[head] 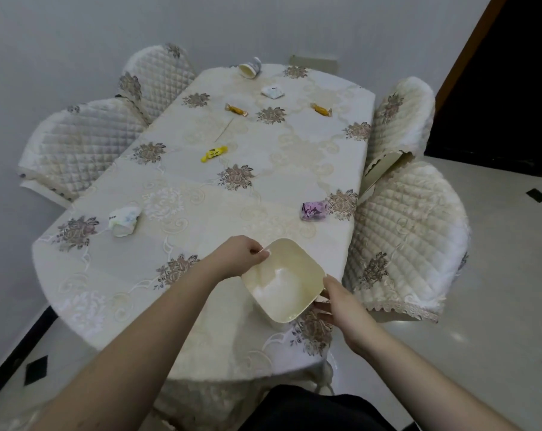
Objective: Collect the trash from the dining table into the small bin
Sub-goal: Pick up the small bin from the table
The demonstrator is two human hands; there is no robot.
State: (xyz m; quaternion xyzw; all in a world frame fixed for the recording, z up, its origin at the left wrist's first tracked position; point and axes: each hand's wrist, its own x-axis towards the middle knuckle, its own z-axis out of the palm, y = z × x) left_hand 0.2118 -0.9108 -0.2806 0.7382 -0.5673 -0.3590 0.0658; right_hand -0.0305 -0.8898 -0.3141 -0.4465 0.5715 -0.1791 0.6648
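A small cream square bin (pixel 283 279) sits tilted at the near right of the dining table (pixel 182 194), its inside bare. My left hand (pixel 240 255) pinches its far-left rim. My right hand (pixel 341 301) grips its near-right corner. Trash lies spread over the tablecloth: a crumpled white paper cup (pixel 123 220) at the left, a purple wrapper (pixel 314 210) at the right, a yellow candy wrapper (pixel 214 154) in the middle, two orange candies (pixel 236 109) (pixel 321 109), a white crumpled packet (pixel 273 91), a tipped paper cup (pixel 250 68) at the far end, and a thin stick (pixel 223 129).
Quilted cream chairs stand on both sides: two at the left (pixel 77 144) (pixel 158 79) and two at the right (pixel 409 237) (pixel 400 116). The wall runs close behind the left chairs. A tiled floor (pixel 496 275) opens to the right, with a dark doorway (pixel 506 88) beyond.
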